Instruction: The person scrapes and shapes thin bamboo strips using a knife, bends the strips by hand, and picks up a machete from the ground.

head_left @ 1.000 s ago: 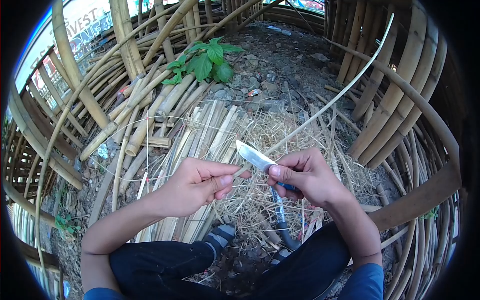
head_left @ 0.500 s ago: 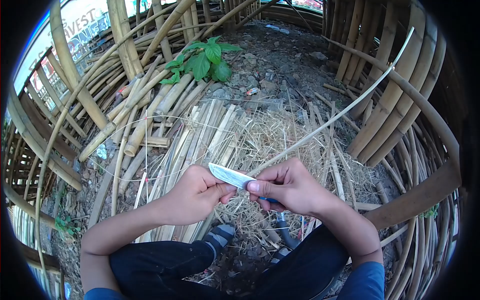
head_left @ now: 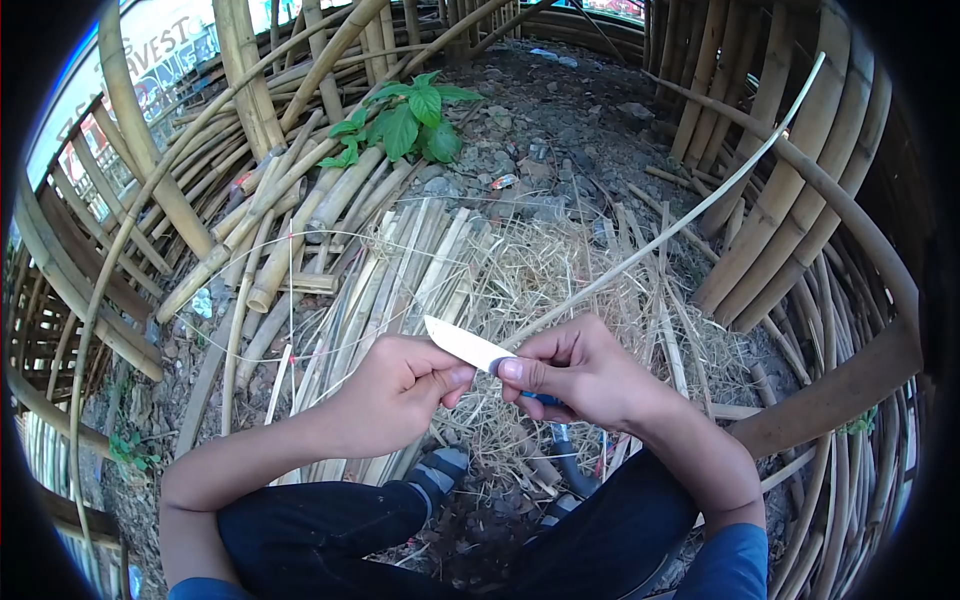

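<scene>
A knife is in my right hand (head_left: 560,368), its bright blade (head_left: 465,345) pointing up and left and a bit of blue handle (head_left: 540,397) showing below the fingers. From the same hand a long pale bamboo strip (head_left: 655,243) runs up to the upper right, its far end curving upward. My left hand (head_left: 405,390) is closed in a pinch just below and left of the blade. A thin strip (head_left: 240,357) loops out past its knuckles to the left; the pinched part is hidden by the fingers.
Split bamboo slats (head_left: 420,265) and a heap of shavings (head_left: 545,265) lie ahead. Bamboo poles (head_left: 290,250) are piled at the left beside a green plant (head_left: 415,120). Thick upright bamboo (head_left: 790,210) stands close on the right. My bent legs (head_left: 320,525) are below the hands.
The blade has tilted slightly and now catches the light, looking brighter. Both hands stay in nearly the same place, and the long strip has barely shifted.
</scene>
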Demonstrator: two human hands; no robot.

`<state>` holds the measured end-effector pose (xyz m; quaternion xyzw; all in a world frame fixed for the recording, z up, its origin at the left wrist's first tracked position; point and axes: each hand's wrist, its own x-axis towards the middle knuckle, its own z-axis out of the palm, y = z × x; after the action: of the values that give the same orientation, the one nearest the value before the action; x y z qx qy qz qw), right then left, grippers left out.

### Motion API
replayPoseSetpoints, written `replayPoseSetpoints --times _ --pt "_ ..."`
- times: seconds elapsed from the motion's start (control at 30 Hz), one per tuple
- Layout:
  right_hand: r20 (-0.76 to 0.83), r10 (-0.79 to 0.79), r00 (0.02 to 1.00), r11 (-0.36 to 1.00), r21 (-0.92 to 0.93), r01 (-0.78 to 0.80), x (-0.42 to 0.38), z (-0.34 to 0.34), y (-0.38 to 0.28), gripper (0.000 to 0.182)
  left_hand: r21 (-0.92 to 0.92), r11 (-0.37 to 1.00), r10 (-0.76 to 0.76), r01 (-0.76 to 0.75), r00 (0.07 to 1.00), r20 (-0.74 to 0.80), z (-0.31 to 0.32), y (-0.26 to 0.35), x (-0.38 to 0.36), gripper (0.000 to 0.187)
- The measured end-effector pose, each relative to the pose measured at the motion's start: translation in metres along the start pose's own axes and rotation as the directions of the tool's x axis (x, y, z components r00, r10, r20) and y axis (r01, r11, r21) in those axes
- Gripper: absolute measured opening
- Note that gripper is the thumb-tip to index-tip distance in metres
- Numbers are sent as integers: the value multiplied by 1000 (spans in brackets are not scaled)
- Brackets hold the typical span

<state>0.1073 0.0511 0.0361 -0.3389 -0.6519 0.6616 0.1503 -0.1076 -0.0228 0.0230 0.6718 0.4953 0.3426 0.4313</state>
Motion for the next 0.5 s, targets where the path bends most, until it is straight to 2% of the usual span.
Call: replayPoseSetpoints --times 0.13,0.3,0.5 --pt "38 0 999 1000 12 -1 1 5 0 28 23 1000 9 -8 999 -40 6 -7 0 20" --pt "-38 -25 999 999 -48 23 -2 3 -2 27 60 995 83 -78 994 -71 3 5 -3 15" --pt "-64 -53 997 995 -88 47 -5 1 -5 26 52 995 94 -90 992 -84 2 6 -2 14"
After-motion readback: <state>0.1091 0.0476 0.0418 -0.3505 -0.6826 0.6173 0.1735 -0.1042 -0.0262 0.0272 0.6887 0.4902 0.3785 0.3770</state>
